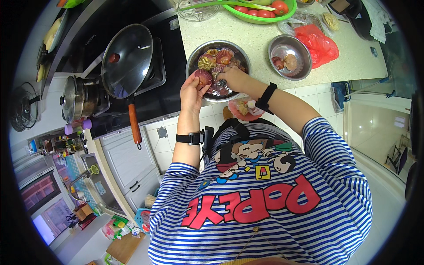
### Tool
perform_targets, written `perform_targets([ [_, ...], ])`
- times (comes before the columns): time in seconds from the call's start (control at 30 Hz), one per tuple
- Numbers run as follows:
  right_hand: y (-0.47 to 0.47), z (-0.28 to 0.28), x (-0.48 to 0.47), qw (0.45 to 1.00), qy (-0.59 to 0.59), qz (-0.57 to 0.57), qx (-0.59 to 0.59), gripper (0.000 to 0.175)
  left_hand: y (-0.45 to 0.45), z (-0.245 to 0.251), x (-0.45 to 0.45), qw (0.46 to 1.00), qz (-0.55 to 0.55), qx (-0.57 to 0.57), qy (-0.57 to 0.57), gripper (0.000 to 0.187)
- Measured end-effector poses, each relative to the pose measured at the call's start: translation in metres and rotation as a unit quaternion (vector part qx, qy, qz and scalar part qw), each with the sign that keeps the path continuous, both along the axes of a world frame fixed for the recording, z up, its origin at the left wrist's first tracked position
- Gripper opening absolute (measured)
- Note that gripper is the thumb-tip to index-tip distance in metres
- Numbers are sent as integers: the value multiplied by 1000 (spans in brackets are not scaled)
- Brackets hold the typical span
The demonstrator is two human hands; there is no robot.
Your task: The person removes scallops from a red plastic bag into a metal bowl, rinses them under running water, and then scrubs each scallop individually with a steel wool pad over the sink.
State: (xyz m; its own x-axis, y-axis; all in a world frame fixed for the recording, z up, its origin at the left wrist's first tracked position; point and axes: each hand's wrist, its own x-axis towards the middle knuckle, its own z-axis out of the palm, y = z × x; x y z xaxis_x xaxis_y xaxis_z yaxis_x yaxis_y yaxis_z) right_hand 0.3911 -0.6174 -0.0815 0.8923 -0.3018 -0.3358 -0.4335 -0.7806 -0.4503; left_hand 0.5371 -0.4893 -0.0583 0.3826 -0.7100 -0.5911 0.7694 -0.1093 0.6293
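Observation:
My left hand (190,92) holds a reddish-purple ribbed scallop shell (203,77) between thumb and fingers, over the left front of a steel bowl (244,52). In the bowl, several scallops (224,57) lie in what looks like liquid, some reddish and some yellowish-brown. My right hand (236,79) reaches in over the bowl's right side with its fingers bent downward. By its fingertips is a small dark grey, rough-looking piece (222,81); whether the fingers grip it is not clear. A smaller steel bowl (273,41) to the right contains two scallop shells (290,62).
Left of the bowl is a black cooktop (172,86) with a glass-lidded pan (127,63), its wooden handle (133,122) jutting out, and a lidded pot (82,99). A green basket (258,19) of tomatoes and a red plastic bag (318,46) sit on the counter (351,63). Below is a pink basin (236,111).

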Motion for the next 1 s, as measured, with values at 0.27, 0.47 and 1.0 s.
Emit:
perform_targets([
  [0.27, 30, 40, 12, 899, -359, -188, 163, 33, -1, 0, -15, 995, -41, -46, -82, 38],
  [0.47, 30, 41, 14, 874, -392, -287, 29, 24, -3, 6, -22, 988, -96, -75, -94, 40],
  [1.0, 32, 26, 6, 901, -374, -218, 19, 23, 3, 3, -29, 983, -141, -40, -108, 37],
])
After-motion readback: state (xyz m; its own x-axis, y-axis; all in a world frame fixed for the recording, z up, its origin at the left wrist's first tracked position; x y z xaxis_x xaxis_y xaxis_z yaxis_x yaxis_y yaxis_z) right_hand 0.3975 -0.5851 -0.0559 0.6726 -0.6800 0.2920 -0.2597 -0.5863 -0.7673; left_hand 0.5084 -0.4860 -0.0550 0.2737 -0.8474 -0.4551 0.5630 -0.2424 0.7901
